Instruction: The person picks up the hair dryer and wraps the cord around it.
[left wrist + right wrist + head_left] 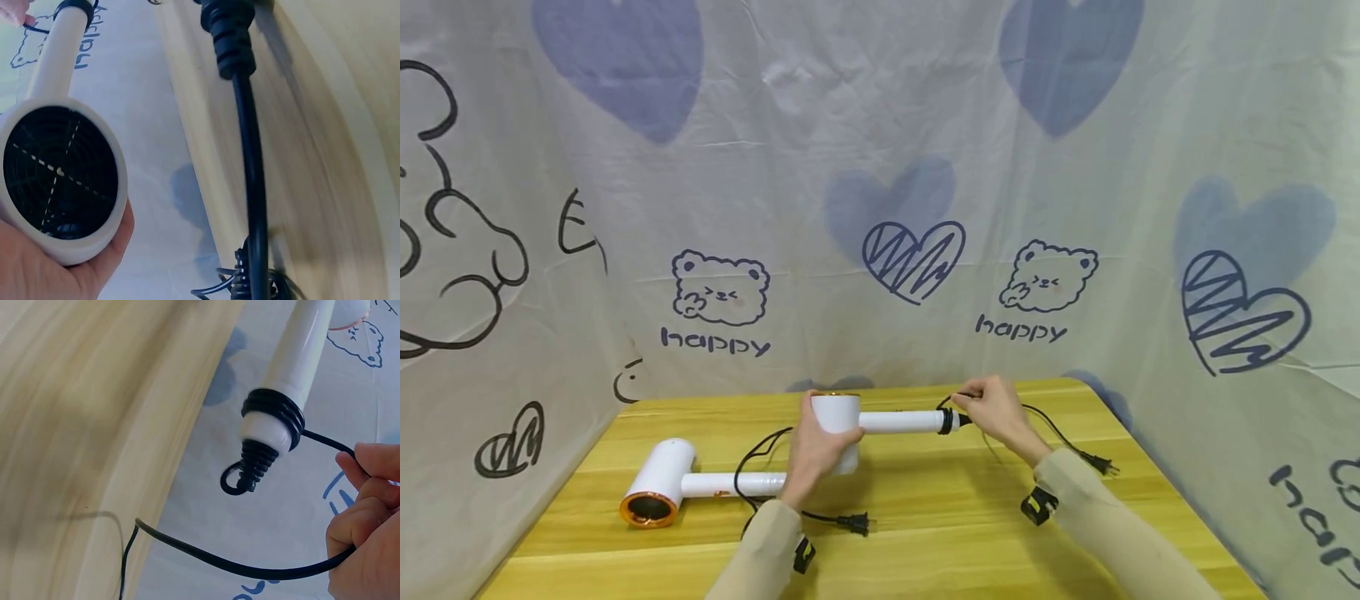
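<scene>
Hanging at back and sides: white cloth [820,125] with blue hearts, bear faces, "happy" print. Next down, wood-grain table [955,542]. Then two white hair dryers. Held hair dryer [898,422] is up off the table, toward the back edge, handle pointing right, black cord coils [273,411] round the handle end. Second hair dryer [707,484] lies on the table's left side, orange-rimmed outlet facing the near side. Left hand [820,448]: fingers wrapped round the held dryer's barrel. Right hand [1000,410]: fingers pinching its power cord [250,570], near the handle end. Smallest: left plug [855,523] near the left forearm; right plug [1099,463] beyond the right wrist, can't tell if touching the table.
</scene>
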Motion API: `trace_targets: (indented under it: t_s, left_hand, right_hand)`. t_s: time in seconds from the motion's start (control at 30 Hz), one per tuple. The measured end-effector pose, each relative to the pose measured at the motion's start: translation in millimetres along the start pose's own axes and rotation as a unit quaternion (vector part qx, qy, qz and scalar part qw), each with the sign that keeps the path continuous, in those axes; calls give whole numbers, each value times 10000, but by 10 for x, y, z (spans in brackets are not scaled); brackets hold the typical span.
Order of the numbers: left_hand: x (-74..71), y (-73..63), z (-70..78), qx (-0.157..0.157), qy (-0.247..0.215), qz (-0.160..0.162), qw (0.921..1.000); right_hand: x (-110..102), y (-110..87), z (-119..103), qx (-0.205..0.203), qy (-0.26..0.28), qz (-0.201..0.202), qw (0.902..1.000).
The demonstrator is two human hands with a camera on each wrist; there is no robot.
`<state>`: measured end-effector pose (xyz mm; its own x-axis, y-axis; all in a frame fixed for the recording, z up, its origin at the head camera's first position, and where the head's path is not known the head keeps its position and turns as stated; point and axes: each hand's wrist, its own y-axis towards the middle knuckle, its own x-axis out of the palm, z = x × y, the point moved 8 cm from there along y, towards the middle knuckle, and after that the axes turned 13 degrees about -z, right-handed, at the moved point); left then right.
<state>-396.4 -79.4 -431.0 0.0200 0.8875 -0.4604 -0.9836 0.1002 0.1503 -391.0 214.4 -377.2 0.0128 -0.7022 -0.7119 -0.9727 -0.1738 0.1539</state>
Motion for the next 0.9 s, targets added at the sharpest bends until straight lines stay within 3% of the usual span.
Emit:
trace_targets:
  t_s: [0.37,0.67,0.9]
  left_hand:
    - [-45,-84,-87,-118,-243,613,9978]
    - [-62,-79,-175,-386,-1282,779,9879]
    - [-87,-71,-188,-655,-1176,934,9865]
  right_hand:
    - [181,-54,-29,-88,317,-177,9993]
    - [231,-91,-53,-186,694,-321,9969]
    - [286,-127,-51,-122,1127,-638,9915]
